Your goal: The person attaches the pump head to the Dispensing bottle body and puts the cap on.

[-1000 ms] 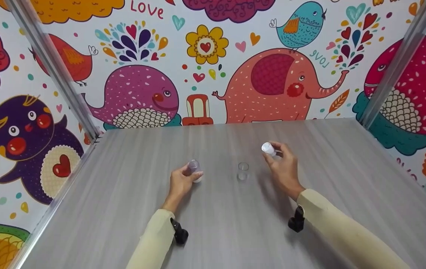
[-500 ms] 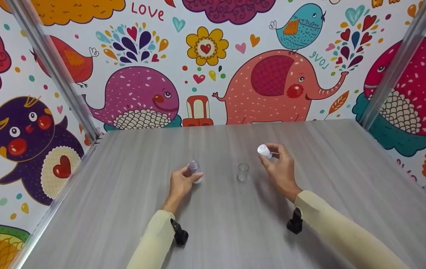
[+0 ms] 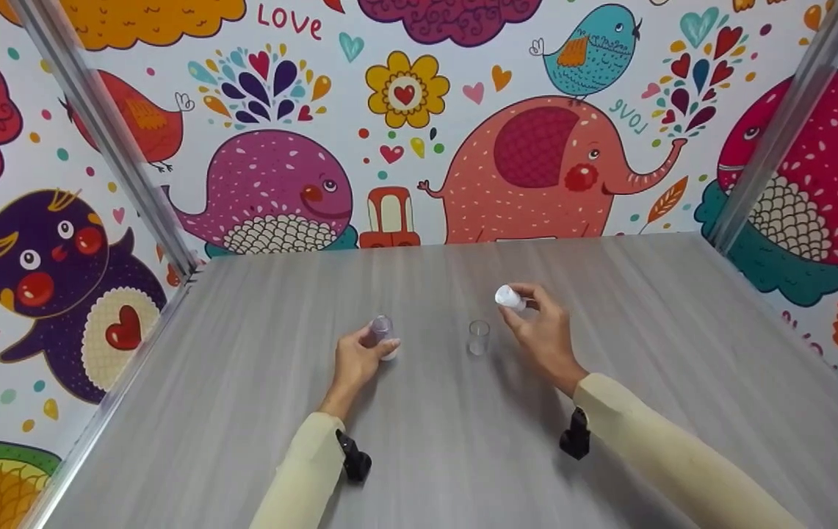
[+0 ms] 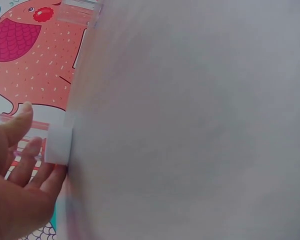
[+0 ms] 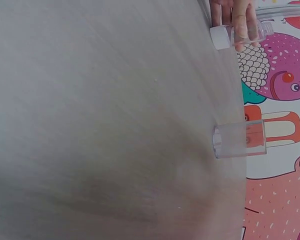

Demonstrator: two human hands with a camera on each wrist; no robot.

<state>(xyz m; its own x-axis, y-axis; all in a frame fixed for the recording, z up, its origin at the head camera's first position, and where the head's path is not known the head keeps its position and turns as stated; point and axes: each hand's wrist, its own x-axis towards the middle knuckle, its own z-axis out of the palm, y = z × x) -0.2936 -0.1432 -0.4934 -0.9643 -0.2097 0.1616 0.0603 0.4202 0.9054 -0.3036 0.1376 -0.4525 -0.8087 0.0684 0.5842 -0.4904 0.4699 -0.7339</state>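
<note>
My left hand point(image 3: 356, 360) grips a small clear bottle point(image 3: 383, 327) upright on the table, fingers and thumb wrapped about its body. The bottle has a white base point(image 4: 59, 145) and a narrow, uncapped neck point(image 5: 268, 28). My right hand point(image 3: 547, 334) pinches a small white cap-like piece point(image 3: 510, 297) between thumb and fingers, tilted and raised above the table. Its exact kind is unclear. Between the hands, a clear open-topped cylinder point(image 3: 478, 339) stands on the table, touched by neither. The right wrist view shows this cylinder but not my right hand.
The grey wood-grain table point(image 3: 433, 441) reaches back to a wall point(image 3: 404, 169) printed with cartoon animals. Metal posts point(image 3: 117, 147) stand at the two back corners. A black wrist camera point(image 3: 352, 457) sits on each sleeve.
My right hand has drifted left with the white cap-like piece, closer to the clear cylinder. The left hand and the bottle stay where they were.
</note>
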